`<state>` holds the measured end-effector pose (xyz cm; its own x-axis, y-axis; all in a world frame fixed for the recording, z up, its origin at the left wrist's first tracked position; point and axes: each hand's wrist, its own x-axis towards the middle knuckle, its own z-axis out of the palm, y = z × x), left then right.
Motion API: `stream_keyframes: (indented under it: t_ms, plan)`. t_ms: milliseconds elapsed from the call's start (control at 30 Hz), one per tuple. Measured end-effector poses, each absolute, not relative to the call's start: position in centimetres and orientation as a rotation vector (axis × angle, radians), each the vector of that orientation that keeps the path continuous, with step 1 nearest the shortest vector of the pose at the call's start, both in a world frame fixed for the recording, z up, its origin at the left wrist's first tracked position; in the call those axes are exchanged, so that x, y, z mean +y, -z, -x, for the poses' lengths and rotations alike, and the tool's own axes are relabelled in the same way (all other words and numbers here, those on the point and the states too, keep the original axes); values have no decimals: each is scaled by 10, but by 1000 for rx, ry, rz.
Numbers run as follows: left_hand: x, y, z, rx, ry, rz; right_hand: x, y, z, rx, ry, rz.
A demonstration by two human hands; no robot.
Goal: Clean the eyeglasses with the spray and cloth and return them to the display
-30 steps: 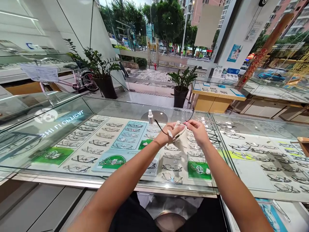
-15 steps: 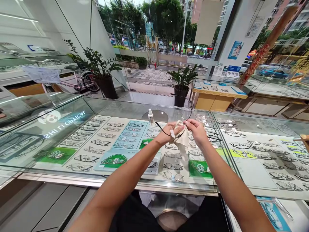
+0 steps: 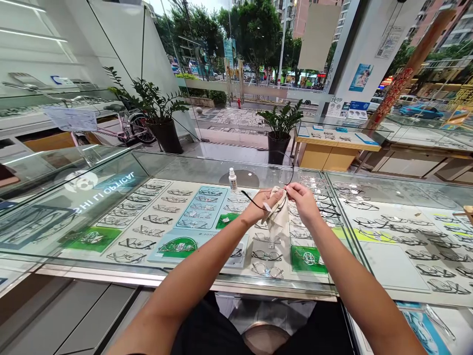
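Observation:
Over the glass counter, both of my hands hold a pair of dark thin-rimmed eyeglasses (image 3: pixel 251 199). My left hand (image 3: pixel 260 206) is closed, pinching a cream cleaning cloth (image 3: pixel 280 222) around one lens between thumb and fingers, which hides that lens. One dark temple sticks out to the left past this hand, and a small white tag (image 3: pixel 267 207) hangs by it. My right hand (image 3: pixel 303 199) pinches the frame near its middle with closed fingertips. The other lens and temple rise above the right fingers. A small white bottle (image 3: pixel 232 179) stands on the counter just beyond my left hand.
Rows of eyeglasses (image 3: pixel 266 255) lie inside the glass display case (image 3: pixel 177 165) below my hands, among green cards (image 3: pixel 308 259). A second display case (image 3: pixel 391 268) adjoins on the right. Beyond the counter stand two potted plants (image 3: pixel 279 143) and a wooden display table (image 3: pixel 321 155).
My view has shifted slightly, so the scene sits a little lower and to the right. Both hands keep their grip on the eyeglasses and cloth, with only small movement of the cloth and fingers.

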<state>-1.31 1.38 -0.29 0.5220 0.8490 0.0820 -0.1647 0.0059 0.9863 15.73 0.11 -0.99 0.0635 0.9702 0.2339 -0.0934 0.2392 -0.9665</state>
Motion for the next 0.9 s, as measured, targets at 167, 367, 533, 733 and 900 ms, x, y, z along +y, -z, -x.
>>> stream_keyframes:
  t_ms: [167, 367, 533, 733, 900]
  plan:
    - [27, 6, 22, 588, -733, -1341, 0, 4, -164, -1135, -1002, 1040]
    - [53, 5, 47, 744, -909, -1393, -6, -8, -169, -1258, -882, 1070]
    - [53, -2, 53, 727, -912, -1504, -7, -3, -165, -1336, -898, 1095]
    - [43, -7, 44, 661, -932, -1537, -8, 1, -162, -1423, -874, 1121]
    - [39, -8, 40, 686, -953, -1424, -12, 0, -159, -1487, -903, 1128]
